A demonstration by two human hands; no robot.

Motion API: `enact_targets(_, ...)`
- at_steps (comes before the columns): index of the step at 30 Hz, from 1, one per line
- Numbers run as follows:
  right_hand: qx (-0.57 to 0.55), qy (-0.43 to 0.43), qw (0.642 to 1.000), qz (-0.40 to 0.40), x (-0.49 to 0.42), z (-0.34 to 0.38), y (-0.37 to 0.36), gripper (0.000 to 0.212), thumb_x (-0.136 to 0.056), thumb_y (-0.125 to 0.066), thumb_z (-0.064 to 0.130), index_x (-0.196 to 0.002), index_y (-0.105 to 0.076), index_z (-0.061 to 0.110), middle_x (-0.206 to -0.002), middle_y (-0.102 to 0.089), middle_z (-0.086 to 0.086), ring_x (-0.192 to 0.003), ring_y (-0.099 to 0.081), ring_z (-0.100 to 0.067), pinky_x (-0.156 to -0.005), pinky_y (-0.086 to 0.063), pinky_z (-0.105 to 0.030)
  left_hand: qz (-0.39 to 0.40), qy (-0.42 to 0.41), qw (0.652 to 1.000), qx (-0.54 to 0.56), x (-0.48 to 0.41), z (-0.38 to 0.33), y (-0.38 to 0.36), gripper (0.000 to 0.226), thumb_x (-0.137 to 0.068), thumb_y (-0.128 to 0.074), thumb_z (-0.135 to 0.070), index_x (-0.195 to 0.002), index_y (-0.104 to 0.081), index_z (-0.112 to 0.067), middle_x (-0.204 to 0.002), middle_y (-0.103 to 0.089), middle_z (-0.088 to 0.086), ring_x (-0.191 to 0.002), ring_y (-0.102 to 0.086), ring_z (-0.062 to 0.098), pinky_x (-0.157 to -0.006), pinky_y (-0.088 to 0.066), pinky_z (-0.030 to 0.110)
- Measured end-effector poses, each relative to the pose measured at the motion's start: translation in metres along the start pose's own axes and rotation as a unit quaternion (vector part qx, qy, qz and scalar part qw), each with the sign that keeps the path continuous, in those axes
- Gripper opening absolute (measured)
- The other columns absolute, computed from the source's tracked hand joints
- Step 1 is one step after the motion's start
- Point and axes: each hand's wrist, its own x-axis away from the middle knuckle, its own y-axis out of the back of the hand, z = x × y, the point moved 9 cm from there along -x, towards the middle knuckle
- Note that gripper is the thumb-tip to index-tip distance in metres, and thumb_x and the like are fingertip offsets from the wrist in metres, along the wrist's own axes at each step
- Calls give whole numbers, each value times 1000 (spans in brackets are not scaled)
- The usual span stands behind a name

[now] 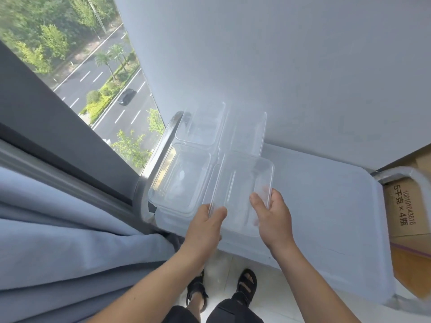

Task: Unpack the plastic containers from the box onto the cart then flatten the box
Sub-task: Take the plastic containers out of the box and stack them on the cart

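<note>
Both of my hands hold one clear plastic container (242, 183) over the near left part of the white cart top (326, 206). My left hand (206, 227) grips its near left corner, my right hand (271, 215) its near right edge. Three more clear containers lie on the cart: one (179, 180) directly left of the held one, one (201, 123) at the far left, and one (245, 131) behind the held one. The brown cardboard box (405, 210) with printed lettering stands on the floor past the cart's right end.
A metal cart handle (158, 148) curves along the left end, another (405, 173) at the right. A window (93, 73) and grey curtain (70, 229) are on the left, a white wall (279, 66) behind. My sandalled feet (221, 287) stand on the tiled floor.
</note>
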Motion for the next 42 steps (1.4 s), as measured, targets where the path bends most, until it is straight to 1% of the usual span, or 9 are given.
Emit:
enact_targets(5,51,-15,998,22,-5,-10,-12,9,-97,-57,37,-91,-51,36,-90,-61,17,-83,-58,-1,-67,-42,-19,-14,27,999,-9,1,21,4,20,-98,-50,-33,-109,-56,-18,-108,-61,-1,-95,-59,11,-84,-49,34)
enact_targets(10,85,-19,996,23,-14,-15,-23,22,-96,-55,42,-97,-54,20,-89,-63,0,-83,-60,-20,-63,-43,-26,-45,38,998,-13,-6,27,14,23,-99,-48,-36,-109,-57,-16,-104,-63,8,-84,-58,13,-87,-47,38)
enact_targets(17,128,-10,992,4,-20,-18,-30,30,-96,-56,44,-78,-40,25,-72,-42,10,-65,-43,-10,-56,-31,-26,-59,46,997,5,-13,29,20,23,-100,-46,-36,-105,-57,-17,-101,-63,5,-84,-60,15,-76,-46,34)
enact_targets(24,135,-9,991,-4,-24,-23,-30,28,-94,-56,47,-96,-51,20,-102,-49,6,-79,-50,-4,-62,-35,-18,-53,41,998,15,-13,28,18,21,-101,-45,-37,-103,-56,-19,-100,-59,0,-94,-64,18,-73,-46,34)
enact_targets(28,113,-30,993,4,-26,-32,-31,31,-93,-55,53,-98,-53,23,-108,-56,2,-87,-55,-10,-69,-40,-27,-43,45,998,23,-12,27,19,24,-100,-48,-39,-104,-55,-17,-104,-61,1,-94,-65,20,-75,-46,34)
enact_targets(32,103,-39,994,-16,-24,-33,-26,44,-93,-55,54,-122,-51,21,-121,-55,3,-105,-55,-15,-87,-42,-32,-18,41,999,-10,-8,28,22,25,-99,-48,-41,-107,-55,-18,-112,-61,1,-94,-66,19,-77,-49,36)
enact_targets(37,108,-38,993,-37,-16,-27,-18,51,-96,-53,49,-134,-46,16,-130,-50,5,-107,-51,-13,-86,-35,-28,40,35,995,-81,6,27,21,30,-102,-42,-44,-117,-55,-22,-115,-62,-3,-95,-64,16,-82,-51,33)
enact_targets(39,108,-36,992,-48,-12,-23,-14,51,-97,-52,48,-137,-44,17,-134,-50,6,-108,-50,-11,-87,-33,-27,72,12,987,-144,12,23,17,33,-101,-41,-45,-107,-59,-18,-109,-64,-4,-93,-64,16,-87,-51,37)
enact_targets(42,104,-28,992,-68,-4,-16,-6,51,-97,-52,46,-139,-43,17,-138,-48,6,-113,-49,-10,-89,-33,-26,114,-52,967,-221,23,9,7,34,-96,-41,-47,-89,-55,-17,-91,-61,-7,-79,-56,12,-76,-47,33)
